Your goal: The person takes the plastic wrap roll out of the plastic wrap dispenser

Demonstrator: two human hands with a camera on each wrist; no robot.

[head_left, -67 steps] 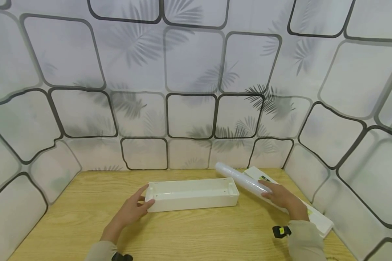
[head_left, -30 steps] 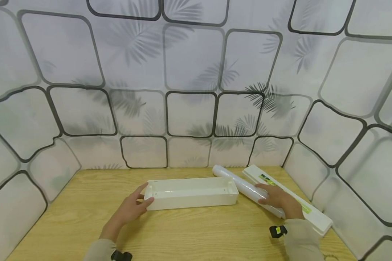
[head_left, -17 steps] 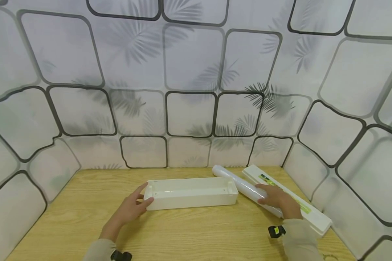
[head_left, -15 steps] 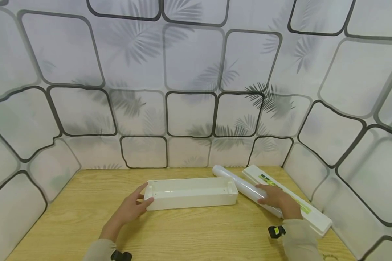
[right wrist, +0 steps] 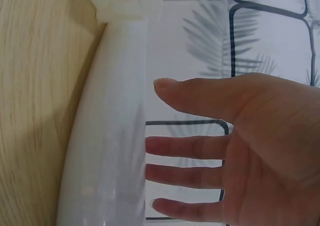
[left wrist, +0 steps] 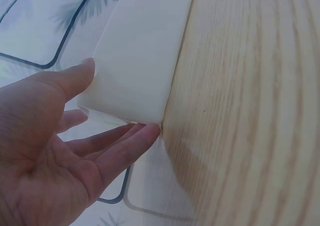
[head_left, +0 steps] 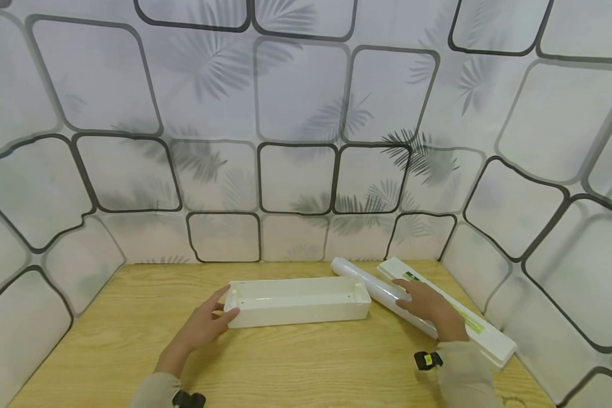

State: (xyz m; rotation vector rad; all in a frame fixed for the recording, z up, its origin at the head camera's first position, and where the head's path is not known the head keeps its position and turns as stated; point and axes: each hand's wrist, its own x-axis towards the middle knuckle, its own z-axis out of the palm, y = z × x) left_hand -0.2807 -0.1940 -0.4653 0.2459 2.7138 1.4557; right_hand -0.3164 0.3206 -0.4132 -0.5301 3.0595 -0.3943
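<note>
An open long white plastic box (head_left: 298, 315) lies on the table, inside bare. My left hand (head_left: 200, 330) holds its left end, thumb on the front corner and index finger at the back corner; the left wrist view shows the thumb (left wrist: 79, 81) and fingertips at that end. To the right, a roll of clear plastic wrap (head_left: 382, 292) lies slantwise, its far end behind the box's right end. My right hand (head_left: 430, 306) hovers over the roll's near part, fingers extended. In the right wrist view its thumb (right wrist: 197, 96) stands apart from the roll (right wrist: 107, 136).
A long flat white lid (head_left: 489, 340) with a green label lies right of the roll, partly hidden by the right hand and sleeve. Patterned cloth walls (head_left: 298, 181) enclose the wooden table (head_left: 296, 362) at the back and sides.
The right hand set the roll down from over the lid to the table between box and lid, then loosened and lifted off slightly. The left hand and box have stayed in place.
</note>
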